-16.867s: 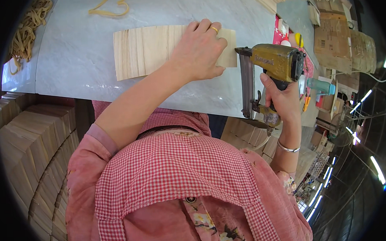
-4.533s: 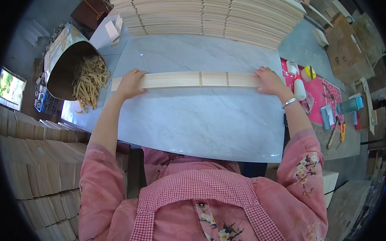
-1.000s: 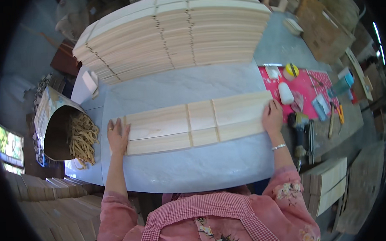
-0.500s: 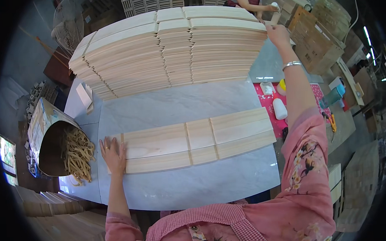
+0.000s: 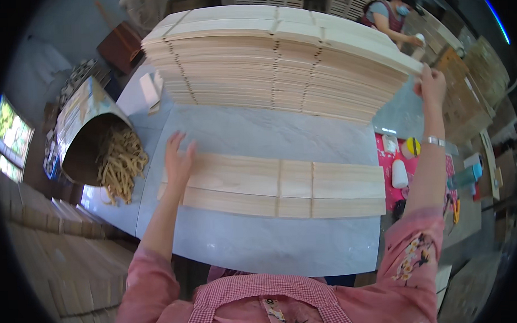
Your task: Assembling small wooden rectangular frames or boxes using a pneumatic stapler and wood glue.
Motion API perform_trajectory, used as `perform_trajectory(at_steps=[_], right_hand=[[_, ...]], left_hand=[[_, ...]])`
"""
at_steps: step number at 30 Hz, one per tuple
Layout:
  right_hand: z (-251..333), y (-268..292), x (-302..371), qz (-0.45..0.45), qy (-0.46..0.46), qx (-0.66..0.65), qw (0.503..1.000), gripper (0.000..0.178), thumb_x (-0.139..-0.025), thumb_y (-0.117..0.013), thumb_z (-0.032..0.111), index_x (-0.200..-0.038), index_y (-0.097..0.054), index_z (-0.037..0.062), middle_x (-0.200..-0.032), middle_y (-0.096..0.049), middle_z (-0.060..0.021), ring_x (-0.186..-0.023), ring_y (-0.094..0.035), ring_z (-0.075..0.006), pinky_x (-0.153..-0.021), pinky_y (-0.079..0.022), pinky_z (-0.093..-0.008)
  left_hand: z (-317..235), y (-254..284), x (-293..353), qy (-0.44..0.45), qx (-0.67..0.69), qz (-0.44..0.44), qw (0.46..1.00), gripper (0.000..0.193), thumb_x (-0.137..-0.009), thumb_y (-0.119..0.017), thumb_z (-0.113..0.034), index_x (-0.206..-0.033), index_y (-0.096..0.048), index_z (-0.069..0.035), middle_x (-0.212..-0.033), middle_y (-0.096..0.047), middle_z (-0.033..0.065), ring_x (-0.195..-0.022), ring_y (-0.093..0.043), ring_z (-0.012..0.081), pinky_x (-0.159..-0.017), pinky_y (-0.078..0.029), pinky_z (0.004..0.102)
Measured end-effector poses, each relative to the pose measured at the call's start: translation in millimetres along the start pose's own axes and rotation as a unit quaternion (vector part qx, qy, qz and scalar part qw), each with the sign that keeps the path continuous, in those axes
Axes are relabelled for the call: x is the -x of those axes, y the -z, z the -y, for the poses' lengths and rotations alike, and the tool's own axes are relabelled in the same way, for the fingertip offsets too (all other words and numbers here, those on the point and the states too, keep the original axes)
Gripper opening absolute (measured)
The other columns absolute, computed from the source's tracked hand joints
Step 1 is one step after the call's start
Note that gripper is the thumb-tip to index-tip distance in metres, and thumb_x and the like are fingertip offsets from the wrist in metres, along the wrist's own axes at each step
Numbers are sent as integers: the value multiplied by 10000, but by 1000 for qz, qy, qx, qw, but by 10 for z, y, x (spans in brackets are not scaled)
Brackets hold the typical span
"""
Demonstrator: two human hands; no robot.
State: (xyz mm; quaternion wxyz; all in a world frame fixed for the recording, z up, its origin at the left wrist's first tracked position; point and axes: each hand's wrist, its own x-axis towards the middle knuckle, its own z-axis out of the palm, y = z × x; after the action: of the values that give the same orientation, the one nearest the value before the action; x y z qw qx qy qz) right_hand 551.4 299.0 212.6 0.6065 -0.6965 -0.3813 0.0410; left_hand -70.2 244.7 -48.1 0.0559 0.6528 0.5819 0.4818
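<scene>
A long, pale wooden board with dark crosswise grooves lies across the table in front of me. My left hand hovers over its left end, fingers apart and slightly blurred, holding nothing. Beyond it stands a tall stack of similar grooved boards. My right hand reaches to the far right and pinches the right end of the top board on that stack. The fingertips on the far side of that board are hidden.
At left, a tipped container spills tan strips. Small white pieces lie beyond it. On a pink mat at right are a white bottle and a yellow-lidded jar. A co-worker works at the far right.
My left hand has risen off the left end of the near board and moved away from me. My right hand stays at the stack's right end. The whole view has turned.
</scene>
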Motion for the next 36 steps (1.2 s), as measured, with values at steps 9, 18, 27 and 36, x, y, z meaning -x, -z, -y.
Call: perform_trajectory(at_steps=[9,18,27,36], right_hand=[[-81,647,1840,-47,-36,-133,989,340,-997,-615,276,-1202,-562,9,-848,-561,-48,-584,-459,-82,-488,-406,-244],[-1453,1633,3039,31,-12,141,989,320,-1014,-615,255,-1171,-652,-21,-919,-676,-106,-717,-600,-158,-680,-513,-286],[-1965,2021,3535,102,-49,185,976,326,-971,-655,250,-1173,-664,-5,-1002,-710,-141,-813,-669,-271,-754,-547,-361],[-1698,2051,3732,198,173,368,892,446,-844,-671,160,-1274,-607,65,-1265,-616,-113,-1024,-631,-333,-875,-513,-410]], left_hand=[[-1187,-235,-2073,315,620,106,711,644,-933,-763,-258,-1356,-421,86,-1246,-539,260,-996,-672,347,-893,-588,478],[-1207,514,399,421,578,83,694,288,-993,-640,-70,-1238,-556,57,-1025,-641,125,-859,-663,223,-821,-615,370],[-1127,740,1924,573,533,112,612,273,-1016,-628,-109,-1213,-573,72,-1072,-649,172,-943,-684,242,-838,-610,332],[-1187,1105,1745,188,-51,401,895,366,-884,-723,-91,-1232,-634,-22,-1104,-688,138,-929,-679,248,-821,-552,305]])
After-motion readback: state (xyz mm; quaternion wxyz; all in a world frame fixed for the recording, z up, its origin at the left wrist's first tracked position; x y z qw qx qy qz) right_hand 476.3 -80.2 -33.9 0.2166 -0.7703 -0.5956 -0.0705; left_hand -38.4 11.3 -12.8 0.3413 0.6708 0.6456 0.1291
